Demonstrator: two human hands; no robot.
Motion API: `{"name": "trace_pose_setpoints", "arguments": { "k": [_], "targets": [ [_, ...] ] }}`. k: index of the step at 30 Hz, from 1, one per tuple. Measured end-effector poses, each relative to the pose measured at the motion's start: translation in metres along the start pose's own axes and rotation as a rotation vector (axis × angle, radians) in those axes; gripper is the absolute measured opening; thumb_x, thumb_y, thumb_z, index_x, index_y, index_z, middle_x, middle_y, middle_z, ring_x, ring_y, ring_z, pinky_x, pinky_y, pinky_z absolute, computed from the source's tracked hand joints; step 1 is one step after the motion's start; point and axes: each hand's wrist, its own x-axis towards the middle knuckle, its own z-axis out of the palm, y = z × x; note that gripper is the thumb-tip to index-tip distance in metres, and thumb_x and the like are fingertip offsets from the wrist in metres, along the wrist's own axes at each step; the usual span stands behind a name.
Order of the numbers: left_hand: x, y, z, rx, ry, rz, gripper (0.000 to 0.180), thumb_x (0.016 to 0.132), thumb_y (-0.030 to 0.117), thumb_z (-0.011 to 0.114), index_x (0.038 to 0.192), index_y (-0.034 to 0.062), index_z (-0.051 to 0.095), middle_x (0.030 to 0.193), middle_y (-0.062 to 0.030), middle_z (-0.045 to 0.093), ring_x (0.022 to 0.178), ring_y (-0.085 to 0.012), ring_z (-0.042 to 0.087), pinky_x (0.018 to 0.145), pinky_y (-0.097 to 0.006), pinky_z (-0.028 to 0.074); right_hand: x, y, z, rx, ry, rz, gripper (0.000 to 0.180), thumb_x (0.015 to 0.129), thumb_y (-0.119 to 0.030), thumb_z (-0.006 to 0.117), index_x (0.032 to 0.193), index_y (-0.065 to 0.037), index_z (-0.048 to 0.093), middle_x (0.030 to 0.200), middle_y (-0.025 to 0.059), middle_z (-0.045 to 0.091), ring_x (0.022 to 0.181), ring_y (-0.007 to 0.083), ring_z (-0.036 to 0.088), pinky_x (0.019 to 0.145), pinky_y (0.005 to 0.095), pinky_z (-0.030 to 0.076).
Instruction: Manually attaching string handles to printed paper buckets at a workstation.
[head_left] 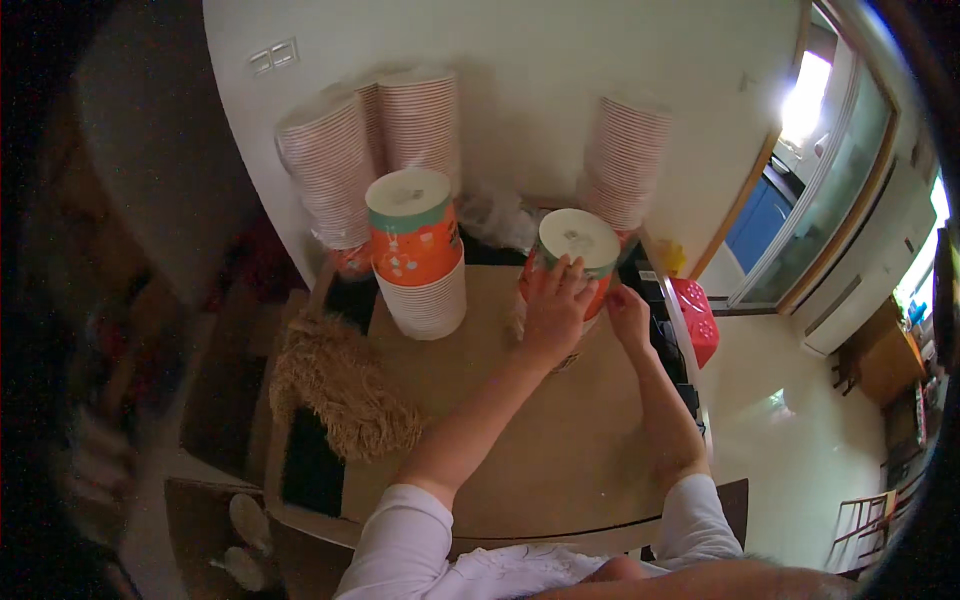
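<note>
A lidded orange cup (577,258) was being worked on at the far right part of the table (560,440), close to its right edge. The left hand (553,305) was laid over the cup's near side, fingers (568,272) spread and curled up to the white lid, so the cup was gripped from the front. The right hand (628,315) was pressed against the cup's right flank; whether it was closed around anything could not be told.

A second lidded cup (413,228) was seen seated on a short stack of white cups (428,300) toward the far left of the table, untouched. Tall cup stacks (335,170) were lined up along the far edge by the wall, and a shaggy tan bundle (345,390) was left at the left edge.

The step was judged to be the seating or steadying of the lidded cup. A firm two-sided hold would be called for next, so that nothing was tipped.
</note>
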Motion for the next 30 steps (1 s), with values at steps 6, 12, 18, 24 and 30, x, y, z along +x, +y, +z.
{"name": "trace_pose_setpoints", "arguments": {
  "k": [6,12,18,24,30],
  "targets": [
    [0.002,0.002,-0.019,-0.172,0.056,0.006,0.032,0.075,0.012,0.056,0.107,0.0088,0.055,0.117,-0.0132,0.047,0.113,-0.0315,0.042,0.091,-0.047,0.036,-0.002,0.027,-0.019,0.085,0.133,0.068,0.012,0.077,-0.006,0.053,0.088,-0.005,0.05,0.076,0.0092,0.051,0.07,0.0208,0.05,0.067,0.0302,0.043],
    [-0.075,-0.07,-0.022,-0.302,0.085,-0.322,0.028,0.078,0.009,0.054,0.106,0.0054,0.051,0.111,-0.0178,0.048,0.105,-0.0338,0.045,0.089,-0.046,0.035,-0.003,-0.118,-0.024,0.113,0.232,-0.266,0.012,0.077,0.0,0.049,0.089,-0.001,0.05,0.083,0.0103,0.049,0.073,0.0222,0.05,0.068,0.0281,0.042],
    [-0.089,-0.168,-0.089,-0.398,0.382,-0.92,0.025,0.08,0.011,0.053,0.103,0.0006,0.052,0.103,-0.016,0.052,0.094,-0.0306,0.051,0.08,-0.037,0.041,0.003,-0.16,0.068,0.649,-0.245,-0.176,0.021,0.078,0.0,0.051,0.098,-0.001,0.057,0.088,0.0073,0.057,0.083,0.0182,0.054,0.072,0.0265,0.043],
    [-0.107,-0.262,-0.086,-0.467,0.375,-1.018,0.032,0.076,0.017,0.056,0.103,-0.0001,0.055,0.093,-0.0169,0.06,0.088,-0.0306,0.057,0.077,-0.036,0.044,0.028,-0.154,0.172,0.652,-0.415,0.292,0.02,0.079,-0.012,0.055,0.096,-0.002,0.057,0.086,0.0041,0.058,0.078,0.0141,0.054,0.066,0.026,0.044],
    [-0.092,-0.268,-0.092,-0.293,0.28,-0.979,0.037,0.073,0.021,0.057,0.104,0.0007,0.055,0.098,-0.0181,0.06,0.091,-0.0329,0.056,0.078,-0.036,0.044,0.042,-0.144,0.189,0.786,-0.422,0.649,0.011,0.078,-0.017,0.057,0.084,-0.008,0.059,0.069,-0.0003,0.054,0.06,0.0097,0.049,0.053,0.0223,0.039]
  ]
}}
